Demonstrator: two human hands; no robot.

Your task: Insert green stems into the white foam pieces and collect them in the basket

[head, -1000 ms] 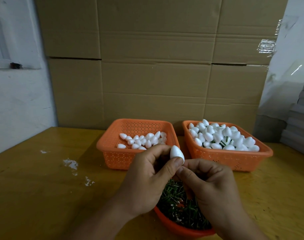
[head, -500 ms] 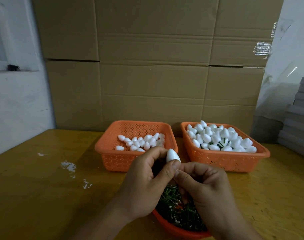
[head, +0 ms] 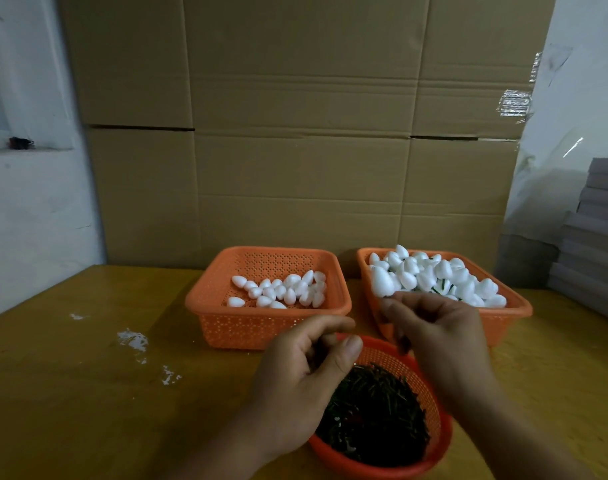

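On the yellow worktop [head: 70,393], the right basket [head: 513,310] holds the finished foam pieces [head: 434,275]; the left basket [head: 205,306] holds bare ones [head: 281,292]. The round bowl [head: 437,441] holds green stems [head: 371,410]. The right hand [head: 437,327] reaches the right basket's near rim beside one foam piece [head: 382,281]; whether it pinches it, I cannot tell. The left hand [head: 306,372] hangs loosely curled, empty. Foam looks light and easily dented: pinch its sides gently.

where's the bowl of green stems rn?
Head view, bottom centre-right: the round orange bowl of green stems sits on the table nearest the person, in front of the two orange baskets, partly under the left hand.
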